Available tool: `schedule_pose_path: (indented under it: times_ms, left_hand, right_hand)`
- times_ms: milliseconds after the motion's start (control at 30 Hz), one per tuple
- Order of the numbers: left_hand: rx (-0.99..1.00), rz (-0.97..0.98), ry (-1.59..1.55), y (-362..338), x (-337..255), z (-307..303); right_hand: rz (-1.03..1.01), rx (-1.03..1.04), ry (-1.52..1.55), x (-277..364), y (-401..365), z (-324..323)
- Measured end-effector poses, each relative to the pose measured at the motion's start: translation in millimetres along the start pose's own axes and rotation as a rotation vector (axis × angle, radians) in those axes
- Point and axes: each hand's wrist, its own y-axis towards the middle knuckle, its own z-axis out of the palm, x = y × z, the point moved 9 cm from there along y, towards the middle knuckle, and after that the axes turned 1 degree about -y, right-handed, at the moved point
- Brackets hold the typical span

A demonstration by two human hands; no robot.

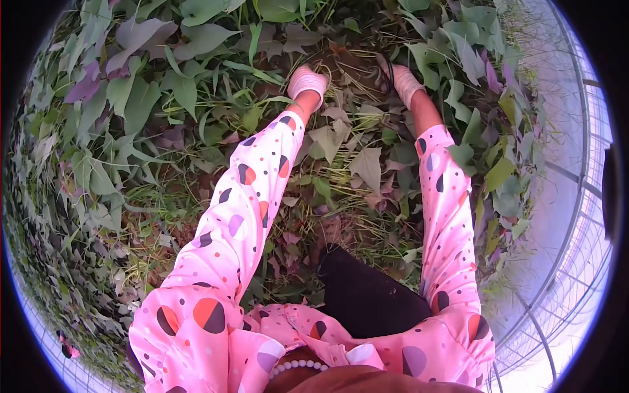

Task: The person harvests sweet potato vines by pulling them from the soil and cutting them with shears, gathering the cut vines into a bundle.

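My left hand (306,84), in a pale pink covering, reaches down among leafy vines (187,92) that look like sweet potato. Its fingers are turned away and mostly hidden. To the right, my right hand (405,83) has a similar pink covering and looks closed around a thin, dark, curved thing (391,69), whose kind I cannot make out. Between the two hands lies a patch of brown soil (347,69) with thin stems. Wilted leaves (367,167) and cut-looking stalks cover the ground nearer to me.
Pink dotted sleeves (242,190) cover both my arms. Black cloth (367,295) shows below, near my body. Dense foliage (78,216) spreads along the left. On the right runs a pale sheet wall (557,196) with a metal frame, edged by grass.
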Motion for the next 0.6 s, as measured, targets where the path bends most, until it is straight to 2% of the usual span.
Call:
schedule_pose_path:
  times_ms: [67,100,133,167,200,233,267,300,333,367,400,467,500,600]
  left_hand:
    - [-0.112,0.115,-0.124,5.7,0.9,-2.8]
    - [-0.138,0.182,-0.196,8.5,1.2,-2.0]
    - [-0.137,0.186,-0.193,5.3,-0.4,-4.9]
    - [-0.166,0.294,-0.139,-4.2,-11.8,-12.6]
    - [-0.195,0.399,-0.084,-10.5,-21.8,-16.4]
    - [-0.214,0.483,-0.079,-5.6,-32.3,-14.2]
    - [-0.213,0.479,-0.077,0.1,-32.0,-9.5]
    - [-0.323,0.599,0.043,-10.1,-46.1,-19.4]
    - [-0.434,0.717,0.164,-19.7,-59.9,-25.7]
    - [-0.415,0.718,0.252,-13.8,-65.2,-23.0]
    - [-0.418,0.718,0.252,-9.7,-67.8,-25.2]
    - [-0.269,0.572,0.438,8.3,-62.0,-13.6]
    - [-0.268,0.571,0.439,8.4,-63.1,-14.1]
    - [-0.367,0.679,0.561,-0.5,-72.7,-17.3]
  right_hand:
    - [0.119,0.149,-0.015,-10.9,-13.6,13.5]
    - [-0.096,0.147,-0.09,-1.7,-15.6,13.6]
    - [-0.439,0.107,-0.8,-17.6,13.9,6.7]
    - [-0.773,-0.187,-1.49,-36.9,37.5,-2.5]
    - [-1.002,-0.314,-1.922,-40.4,30.2,13.6]
    - [-1.264,-0.581,-2.308,-36.3,11.3,32.1]
    - [-1.213,-0.297,-2.299,-41.7,14.4,42.4]
    - [-1.156,-0.021,-2.269,-39.4,8.0,57.4]
    - [-1.161,-0.018,-2.268,-26.6,2.3,66.6]
    - [-1.242,-0.014,-2.448,-21.9,-2.6,77.2]
    - [-1.235,-0.038,-2.463,-29.2,8.9,77.8]
    - [-1.227,-0.063,-2.477,-52.6,45.4,79.8]
    - [-1.092,-0.016,-2.318,-61.4,73.4,77.0]
    - [-0.917,0.036,-2.097,-67.5,97.2,75.9]
